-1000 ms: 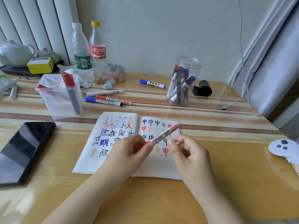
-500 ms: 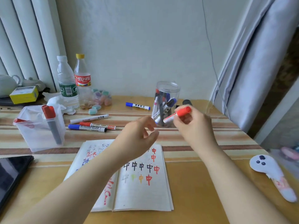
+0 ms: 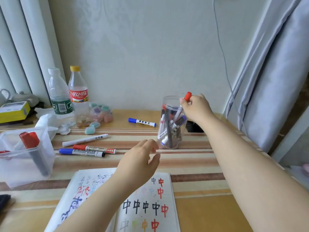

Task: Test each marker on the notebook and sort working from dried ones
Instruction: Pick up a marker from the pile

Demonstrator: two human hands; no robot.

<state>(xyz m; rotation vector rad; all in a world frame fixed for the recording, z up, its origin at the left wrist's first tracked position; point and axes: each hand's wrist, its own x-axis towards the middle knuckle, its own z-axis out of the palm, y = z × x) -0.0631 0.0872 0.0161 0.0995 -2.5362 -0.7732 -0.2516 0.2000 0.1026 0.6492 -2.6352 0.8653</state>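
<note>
My right hand (image 3: 196,108) pinches a red-capped marker (image 3: 187,96) and holds it tip-down over the mouth of a clear round jar (image 3: 172,123) that has several markers in it. My left hand (image 3: 140,162) hovers above the table with relaxed fingers and holds nothing. The open notebook (image 3: 150,206) lies in front of me, covered in coloured test characters; my left forearm hides part of it. A clear square box (image 3: 25,156) at the left holds a red-capped marker and another red piece. Three markers (image 3: 87,148) lie between box and jar, and a blue marker (image 3: 142,122) lies behind.
Two plastic bottles (image 3: 68,97), crumpled tissue (image 3: 48,121) and pastel erasers (image 3: 100,113) stand at the back left. A yellow box (image 3: 13,111) and a teapot sit at the far left. A small black object (image 3: 194,127) lies behind the jar. A grey curtain (image 3: 270,72) hangs at the right.
My right hand has carried the red marker from over the notebook up to the jar's mouth and turned it upright. My left hand let go of it and drifted forward.
</note>
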